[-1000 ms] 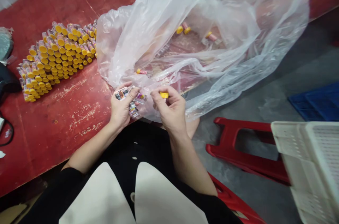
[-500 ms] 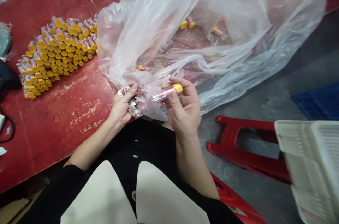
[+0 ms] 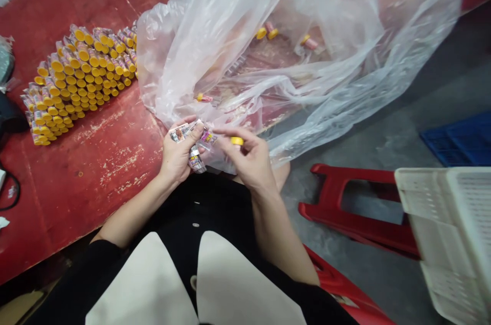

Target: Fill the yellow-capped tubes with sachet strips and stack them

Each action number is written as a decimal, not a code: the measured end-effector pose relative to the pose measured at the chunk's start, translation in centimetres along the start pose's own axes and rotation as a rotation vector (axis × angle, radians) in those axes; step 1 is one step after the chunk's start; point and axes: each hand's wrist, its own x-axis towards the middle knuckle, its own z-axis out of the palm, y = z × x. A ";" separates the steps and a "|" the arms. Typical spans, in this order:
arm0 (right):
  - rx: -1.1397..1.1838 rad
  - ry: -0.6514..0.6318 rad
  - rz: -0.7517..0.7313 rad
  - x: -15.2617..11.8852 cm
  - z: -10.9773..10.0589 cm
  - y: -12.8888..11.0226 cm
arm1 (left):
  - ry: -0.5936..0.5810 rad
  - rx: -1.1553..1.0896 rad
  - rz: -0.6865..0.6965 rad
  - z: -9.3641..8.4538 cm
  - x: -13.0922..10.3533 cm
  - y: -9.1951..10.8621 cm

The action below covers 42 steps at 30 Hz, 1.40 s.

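Observation:
My left hand (image 3: 176,156) is closed on a bunch of small printed wrappers (image 3: 196,157), the thumb pressed on top. Close beside it, my right hand (image 3: 251,158) has its fingertips at the wrappers' right end. A tube with a yellow cap (image 3: 237,141) is held in the curled fingers of my right hand, its body mostly hidden. Behind both hands spreads a large clear plastic bag (image 3: 226,23), with several yellow-capped tubes in it, one (image 3: 204,98) just above the hands.
Many yellow-capped tubes (image 3: 82,82) are stacked on the red table (image 3: 126,161) at the left. To the right stand a red stool (image 3: 356,212) and a pale plastic crate (image 3: 433,212). A blue crate (image 3: 460,141) lies on the floor behind them.
My right hand has moved left to the wrappers, and the tube in it has turned, so mainly its yellow cap shows. The whole view has shifted slightly.

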 end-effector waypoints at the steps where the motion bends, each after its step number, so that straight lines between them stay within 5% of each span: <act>1: -0.032 0.011 0.002 0.1 0.3 -0.1 | -0.006 -0.003 0.002 0.1 -0.2 0.0; 6: -0.046 0.101 0.000 -0.2 1.4 -0.6 | 0.087 -0.072 0.072 0.1 -0.3 -0.3; 13: 0.429 -0.026 0.098 -0.7 -0.5 -1.6 | 0.118 -0.060 0.018 -0.2 0.3 -0.2; 23: 0.346 0.286 -0.120 -2.1 0.0 -2.0 | -0.001 0.013 -0.026 -0.2 0.0 -0.1; 28: 0.452 0.221 -0.106 -2.0 -0.4 -2.5 | -0.015 0.033 0.006 0.1 -0.1 0.2; 42: 0.221 0.283 -0.118 -2.3 -0.5 -2.2 | -0.029 0.075 0.124 0.6 -0.3 0.7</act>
